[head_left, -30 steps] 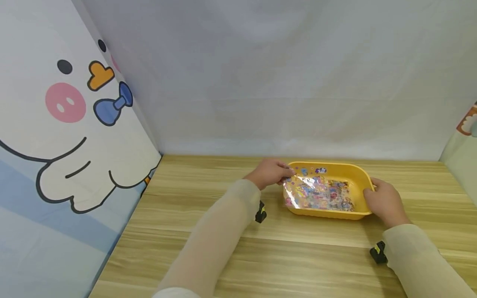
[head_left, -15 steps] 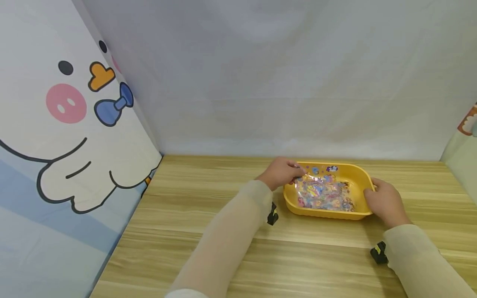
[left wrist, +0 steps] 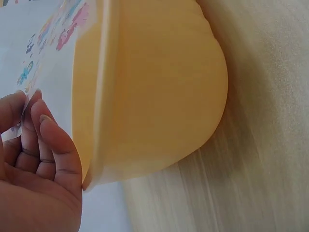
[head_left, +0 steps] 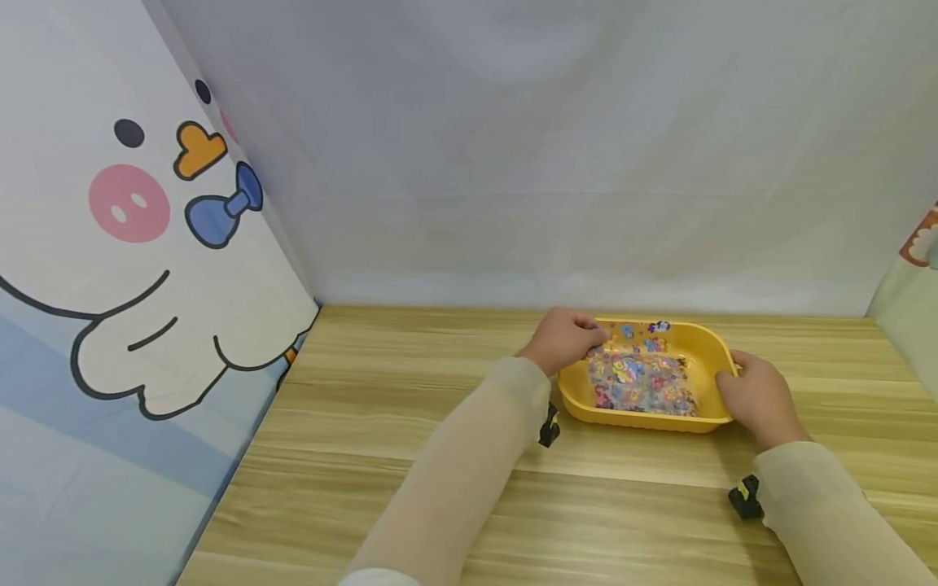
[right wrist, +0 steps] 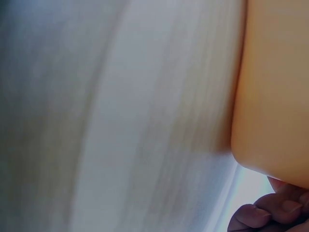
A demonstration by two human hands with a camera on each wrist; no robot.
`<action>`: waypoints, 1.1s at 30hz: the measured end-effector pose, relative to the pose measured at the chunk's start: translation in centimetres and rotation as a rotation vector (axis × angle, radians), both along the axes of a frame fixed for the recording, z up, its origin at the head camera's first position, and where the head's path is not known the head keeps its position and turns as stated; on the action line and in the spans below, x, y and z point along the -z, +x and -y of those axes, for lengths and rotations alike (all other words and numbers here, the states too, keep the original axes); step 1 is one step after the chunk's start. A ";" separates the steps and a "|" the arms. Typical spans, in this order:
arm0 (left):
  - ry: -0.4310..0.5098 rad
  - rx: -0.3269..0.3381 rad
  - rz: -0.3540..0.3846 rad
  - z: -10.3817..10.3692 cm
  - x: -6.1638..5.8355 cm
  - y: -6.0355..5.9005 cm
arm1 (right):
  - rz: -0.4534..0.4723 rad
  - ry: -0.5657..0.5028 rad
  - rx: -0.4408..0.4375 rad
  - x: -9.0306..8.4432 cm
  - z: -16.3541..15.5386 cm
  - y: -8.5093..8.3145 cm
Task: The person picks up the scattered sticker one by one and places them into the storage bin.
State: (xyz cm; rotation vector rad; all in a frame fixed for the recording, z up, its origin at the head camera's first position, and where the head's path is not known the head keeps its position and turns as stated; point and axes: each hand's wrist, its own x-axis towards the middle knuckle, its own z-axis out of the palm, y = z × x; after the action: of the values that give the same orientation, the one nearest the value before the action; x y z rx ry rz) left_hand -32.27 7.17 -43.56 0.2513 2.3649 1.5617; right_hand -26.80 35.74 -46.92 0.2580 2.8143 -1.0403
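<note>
A clear sticker sheet (head_left: 623, 373) with colourful cartoon prints lies partly inside a yellow plastic basin (head_left: 707, 366). My left hand (head_left: 560, 340) pinches the sheet's upper left corner between thumb and fingers, at the basin's left rim. In the left wrist view, the transparent sheet (left wrist: 53, 34) runs up from the fingertips, over the rim. My right hand (head_left: 758, 396) grips the basin's right end, thumb inside the wall. The right wrist view shows curled fingers (right wrist: 270, 212) under the basin's end (right wrist: 277, 96). More small colourful pieces show through and beside the sheet on the basin floor.
The basin rests on a wood-grain table (head_left: 410, 407) near its back edge. A pale curtain (head_left: 586, 163) hangs behind it. On the left stands a panel (head_left: 110, 325) with a cartoon bird. Black wrist devices (head_left: 745, 496) sit below both sleeves.
My left hand has moved right with the sheet, bringing it further over and down into the basin. The right hand and the basin have stayed in place.
</note>
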 end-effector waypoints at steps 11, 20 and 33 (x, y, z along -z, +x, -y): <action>-0.084 -0.014 -0.067 -0.5 0.1 0.4 | -0.009 0.008 -0.006 0.1 0.0 0.0; -0.217 0.070 -0.155 -0.6 -0.3 1.3 | 0.006 0.001 -0.001 -0.1 0.1 0.1; -0.476 0.025 -0.249 -0.4 0.1 1.4 | 0.014 -0.002 0.000 -0.1 0.1 0.6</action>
State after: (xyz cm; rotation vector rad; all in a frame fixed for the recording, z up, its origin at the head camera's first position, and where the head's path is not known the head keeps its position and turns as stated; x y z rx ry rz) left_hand -30.88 7.53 -43.62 0.3813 2.8230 0.9560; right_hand -26.20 35.62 -46.86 0.2644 2.8007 -1.0374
